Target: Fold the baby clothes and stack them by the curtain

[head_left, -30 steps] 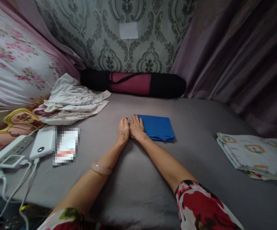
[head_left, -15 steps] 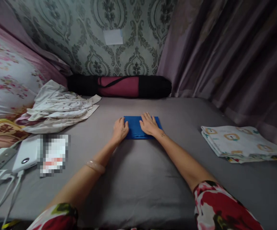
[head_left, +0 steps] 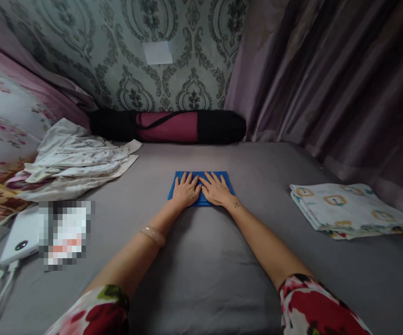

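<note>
A folded blue cloth (head_left: 201, 176) lies flat on the grey sheet, in the middle of the view. My left hand (head_left: 186, 190) rests palm down on its left half, fingers spread. On the right half lies my right hand (head_left: 216, 188), also flat with the fingers apart. The two thumbs are close together near the cloth's centre. Both palms cover much of the cloth, whose back edge and outer corners show around them.
A folded white patterned cloth stack (head_left: 348, 209) lies at the right. Crumpled pale fabric (head_left: 79, 158) is at the left, with a white power bank (head_left: 27, 235) and cables nearer me. A black and maroon long bag (head_left: 168, 126) lies along the wall.
My left hand has moved from the cloth's left edge onto its top, and its fingers have spread flat. My right hand stays on the cloth. The view has shifted slightly.
</note>
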Action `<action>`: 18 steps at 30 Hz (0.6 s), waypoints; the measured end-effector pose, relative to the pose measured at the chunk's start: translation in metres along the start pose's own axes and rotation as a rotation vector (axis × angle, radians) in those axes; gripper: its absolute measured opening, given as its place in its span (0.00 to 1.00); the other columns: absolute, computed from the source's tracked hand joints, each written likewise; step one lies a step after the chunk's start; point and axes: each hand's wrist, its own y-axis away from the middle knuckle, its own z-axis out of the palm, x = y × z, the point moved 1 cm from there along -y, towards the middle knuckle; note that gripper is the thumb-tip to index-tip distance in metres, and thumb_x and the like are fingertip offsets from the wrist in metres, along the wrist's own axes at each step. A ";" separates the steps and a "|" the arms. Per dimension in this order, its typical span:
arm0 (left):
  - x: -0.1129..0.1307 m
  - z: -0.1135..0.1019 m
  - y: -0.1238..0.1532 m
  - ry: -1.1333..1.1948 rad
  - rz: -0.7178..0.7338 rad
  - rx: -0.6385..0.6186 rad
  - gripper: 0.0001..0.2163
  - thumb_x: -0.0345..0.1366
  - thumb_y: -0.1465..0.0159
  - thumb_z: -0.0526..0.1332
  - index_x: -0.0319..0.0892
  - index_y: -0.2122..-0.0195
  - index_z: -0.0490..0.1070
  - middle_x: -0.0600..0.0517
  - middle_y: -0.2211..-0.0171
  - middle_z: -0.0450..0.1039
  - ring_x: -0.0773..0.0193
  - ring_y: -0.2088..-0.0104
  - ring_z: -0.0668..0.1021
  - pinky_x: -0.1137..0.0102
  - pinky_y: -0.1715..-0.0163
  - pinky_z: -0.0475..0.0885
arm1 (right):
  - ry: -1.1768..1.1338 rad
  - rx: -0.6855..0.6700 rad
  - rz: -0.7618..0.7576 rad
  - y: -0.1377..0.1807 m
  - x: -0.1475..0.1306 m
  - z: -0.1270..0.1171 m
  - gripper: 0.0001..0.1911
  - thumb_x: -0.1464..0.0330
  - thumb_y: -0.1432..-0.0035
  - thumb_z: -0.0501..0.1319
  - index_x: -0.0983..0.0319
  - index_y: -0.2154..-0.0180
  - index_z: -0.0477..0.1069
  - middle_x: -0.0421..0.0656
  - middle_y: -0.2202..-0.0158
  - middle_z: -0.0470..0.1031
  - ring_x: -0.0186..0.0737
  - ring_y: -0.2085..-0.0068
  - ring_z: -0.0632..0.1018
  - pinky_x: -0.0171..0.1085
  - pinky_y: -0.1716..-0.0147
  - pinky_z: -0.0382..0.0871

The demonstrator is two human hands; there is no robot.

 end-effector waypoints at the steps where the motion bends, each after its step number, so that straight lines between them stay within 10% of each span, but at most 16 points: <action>1: 0.000 -0.001 -0.002 -0.009 0.001 -0.010 0.24 0.44 0.31 0.48 0.42 0.36 0.60 0.40 0.34 0.55 0.44 0.33 0.55 0.44 0.38 0.51 | -0.006 -0.010 0.000 -0.001 0.001 0.000 0.28 0.62 0.32 0.44 0.57 0.33 0.54 0.45 0.30 0.47 0.51 0.31 0.49 0.57 0.35 0.39; 18: -0.002 0.006 -0.032 0.000 0.099 -0.049 0.24 0.42 0.31 0.47 0.41 0.36 0.60 0.41 0.35 0.59 0.46 0.34 0.59 0.48 0.37 0.50 | -0.059 0.035 0.081 -0.012 0.020 -0.001 0.31 0.63 0.32 0.41 0.71 0.34 0.52 0.49 0.32 0.52 0.46 0.31 0.51 0.51 0.34 0.40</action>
